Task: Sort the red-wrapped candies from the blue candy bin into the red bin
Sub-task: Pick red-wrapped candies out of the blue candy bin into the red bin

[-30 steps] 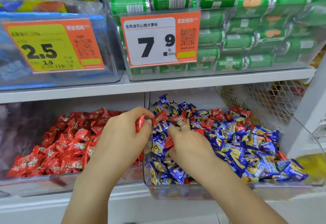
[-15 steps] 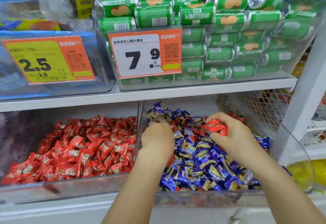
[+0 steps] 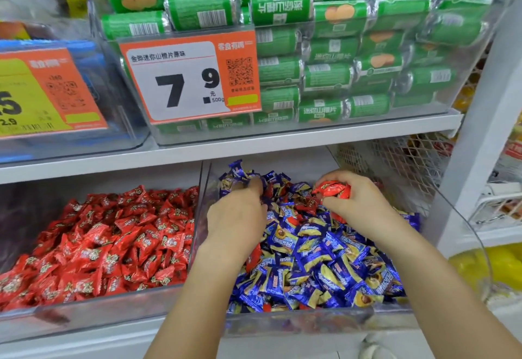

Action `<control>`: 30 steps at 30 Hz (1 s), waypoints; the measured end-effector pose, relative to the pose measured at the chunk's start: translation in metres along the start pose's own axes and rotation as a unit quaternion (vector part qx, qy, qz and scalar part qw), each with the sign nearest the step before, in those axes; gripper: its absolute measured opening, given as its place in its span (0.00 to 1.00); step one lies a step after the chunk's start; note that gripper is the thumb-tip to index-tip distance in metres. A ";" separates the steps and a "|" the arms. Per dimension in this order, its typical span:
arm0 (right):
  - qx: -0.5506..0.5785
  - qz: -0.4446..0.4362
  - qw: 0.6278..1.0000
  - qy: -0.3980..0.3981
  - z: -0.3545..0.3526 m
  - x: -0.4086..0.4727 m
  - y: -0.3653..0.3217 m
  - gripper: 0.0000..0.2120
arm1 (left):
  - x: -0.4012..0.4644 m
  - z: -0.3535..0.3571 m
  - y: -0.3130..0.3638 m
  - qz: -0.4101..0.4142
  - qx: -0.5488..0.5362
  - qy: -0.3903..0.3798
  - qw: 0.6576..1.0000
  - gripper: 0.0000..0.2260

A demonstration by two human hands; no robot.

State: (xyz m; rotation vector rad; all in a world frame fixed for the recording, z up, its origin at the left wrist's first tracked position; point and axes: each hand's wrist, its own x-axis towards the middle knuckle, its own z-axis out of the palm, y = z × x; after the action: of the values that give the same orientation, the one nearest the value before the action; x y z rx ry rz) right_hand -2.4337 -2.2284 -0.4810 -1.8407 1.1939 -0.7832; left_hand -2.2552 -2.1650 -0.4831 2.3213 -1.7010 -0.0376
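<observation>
Deep in the blue candy bin (image 3: 296, 320), the right hand (image 3: 358, 203) sits over the far part of the heap with its fingers curled round a bunch of red-wrapped candies (image 3: 333, 190), the red foil showing between thumb and fingers. To that hand's left, across a stretch of blue wrappers, the left hand (image 3: 237, 217) is pushed knuckles-up into the pile near the bin's left wall, its fingertips buried among blue candies (image 3: 319, 248) at the far corner; whether it has hold of anything cannot be told. A few more red wrappers show in the blue heap between the two hands and just below the left wrist. Left of the left hand, beyond the clear divider, the red bin (image 3: 93, 316) lies full of red candies. Above both hands a shelf carries a clear box of green packets (image 3: 333, 47) with a price tag (image 3: 189, 79) reading 7.9.
</observation>
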 end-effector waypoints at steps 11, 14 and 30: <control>-0.040 -0.001 0.987 -0.158 0.027 0.013 0.002 0.11 | -0.048 -0.034 -0.011 0.078 0.063 -0.157 0.982 0.15; -0.065 -0.016 0.986 -0.152 0.035 0.014 -0.001 0.12 | -0.051 -0.018 -0.005 0.072 0.123 -0.135 0.980 0.20; 0.166 0.029 0.986 -0.016 0.017 0.006 -0.029 0.10 | -0.066 -0.071 -0.027 0.054 -0.102 0.028 0.993 0.13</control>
State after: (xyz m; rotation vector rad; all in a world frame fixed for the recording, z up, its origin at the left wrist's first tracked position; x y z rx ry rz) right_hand -2.4049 -2.2223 -0.4644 -1.5342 1.0219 -0.8588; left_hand -2.2383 -2.0821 -0.4298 2.0627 -1.7067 -0.1193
